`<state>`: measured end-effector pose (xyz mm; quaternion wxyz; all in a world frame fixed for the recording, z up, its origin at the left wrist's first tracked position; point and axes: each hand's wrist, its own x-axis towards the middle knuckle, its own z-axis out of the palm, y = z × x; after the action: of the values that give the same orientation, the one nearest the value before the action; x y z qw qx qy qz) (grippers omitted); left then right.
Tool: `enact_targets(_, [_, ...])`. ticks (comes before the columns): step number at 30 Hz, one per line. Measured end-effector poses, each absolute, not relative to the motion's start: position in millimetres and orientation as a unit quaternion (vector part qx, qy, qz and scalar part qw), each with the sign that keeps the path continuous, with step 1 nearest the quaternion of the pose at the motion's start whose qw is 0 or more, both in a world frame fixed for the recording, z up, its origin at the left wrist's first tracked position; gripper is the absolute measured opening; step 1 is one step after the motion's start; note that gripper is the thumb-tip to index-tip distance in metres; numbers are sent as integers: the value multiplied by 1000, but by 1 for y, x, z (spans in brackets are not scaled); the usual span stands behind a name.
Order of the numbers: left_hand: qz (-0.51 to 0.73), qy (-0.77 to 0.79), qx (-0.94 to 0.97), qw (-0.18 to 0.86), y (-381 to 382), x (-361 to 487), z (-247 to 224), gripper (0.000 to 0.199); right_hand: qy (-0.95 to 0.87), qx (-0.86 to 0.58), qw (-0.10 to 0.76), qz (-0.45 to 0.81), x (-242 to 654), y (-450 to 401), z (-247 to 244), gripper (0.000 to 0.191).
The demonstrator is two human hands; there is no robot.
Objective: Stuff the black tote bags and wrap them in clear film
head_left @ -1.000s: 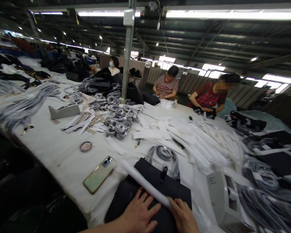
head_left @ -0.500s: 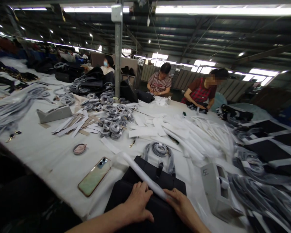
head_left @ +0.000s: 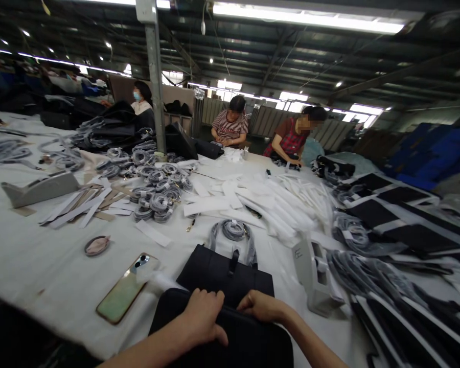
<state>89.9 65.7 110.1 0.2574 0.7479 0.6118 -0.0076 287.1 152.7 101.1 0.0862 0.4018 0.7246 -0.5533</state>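
Note:
A black bag [head_left: 218, 271] lies in front of me, its flap spread away from me and its handle wrapped in clear plastic. My left hand [head_left: 205, 312] is closed over the rim of the bag's near part, thumb on the near side. On the same rim, to the right, my right hand [head_left: 262, 306] has its fingers curled and dipped into the gap behind the edge; the fingertips are hidden. The end of a white foam strip [head_left: 163, 281] sticks out at the rim's left; the rest of the strip is out of sight.
A phone [head_left: 126, 289] and a small round dish [head_left: 97, 246] lie left. Coiled straps [head_left: 161, 189], paper strips [head_left: 88, 202] and white foam strips [head_left: 283, 204] lie beyond. A tape dispenser [head_left: 316, 276] stands right, near black bags [head_left: 391, 214]. Two co-workers [head_left: 232, 122] work across the table.
The white foam strip, which lay along the rim under both hands, has dropped behind it, leaving only its left end showing. My right hand's fingers have curled in. The view has swung right.

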Motion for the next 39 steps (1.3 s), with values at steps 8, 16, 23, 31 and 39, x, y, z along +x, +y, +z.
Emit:
enact_targets(8, [-30,597,757,264,82,84,98,85,774,433,11,-462,303,136,93,41])
enact_targets(16, [-50,590,745,307,97,78,84,86,793,459,45,-399,301,135,77,44])
enact_targets(23, [-11,590,750,299,90,74,81,86,804,457,43,-379,300,131,79,52])
enact_targets(31, [-2,579,781,233,62,86,118,78,735,359,92,-567,290,158,98,54])
enact_targets(39, [-16,583,777,239,56,88,131,79,704,300,200,-612,268,157,109,13])
